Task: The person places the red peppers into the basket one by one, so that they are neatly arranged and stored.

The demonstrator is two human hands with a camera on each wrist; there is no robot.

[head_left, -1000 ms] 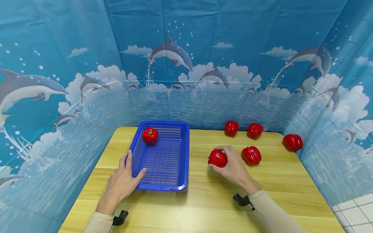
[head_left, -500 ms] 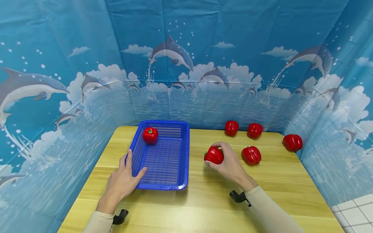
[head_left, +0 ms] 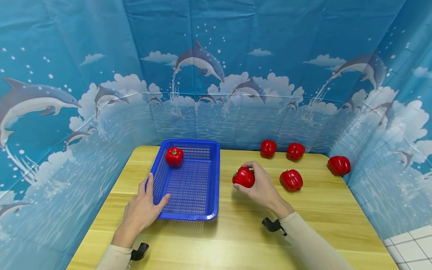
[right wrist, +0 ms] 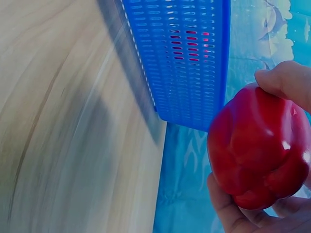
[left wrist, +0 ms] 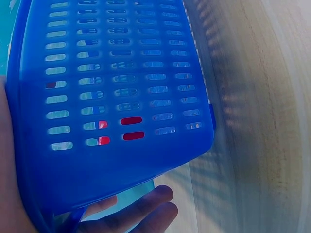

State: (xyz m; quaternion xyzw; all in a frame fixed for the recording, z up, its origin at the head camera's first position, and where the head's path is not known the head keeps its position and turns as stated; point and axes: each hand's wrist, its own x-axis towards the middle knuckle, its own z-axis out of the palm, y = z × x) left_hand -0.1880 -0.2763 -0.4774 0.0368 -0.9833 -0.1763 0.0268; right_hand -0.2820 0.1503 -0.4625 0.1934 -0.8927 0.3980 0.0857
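My right hand [head_left: 264, 189] holds a glossy red bell pepper [head_left: 243, 177] between thumb and fingers, its green stem pointing left. In the right wrist view this bell pepper [right wrist: 257, 148] shows its lobed end, raised off the wood, with the basket's side beyond it. My left hand [head_left: 141, 210] is at the near left corner of a blue plastic basket [head_left: 216, 180], the rim between its thumb and fingers. In the left wrist view, several fingers [left wrist: 146, 208] reach past the basket's corner. Another red pepper [head_left: 174, 157] stands stem up in the basket's far left corner.
Several more red peppers lie to the right on the wooden table [head_left: 236, 243]: one pepper [head_left: 291, 180] close behind the right hand, others along the far edge, one pepper [head_left: 339, 165] at the far right corner. A dolphin-print curtain [head_left: 216, 112] hangs behind the table.
My right hand has carried the held bell pepper leftward and slightly away from me, closer to the basket. The left hand and the basket have stayed in place.
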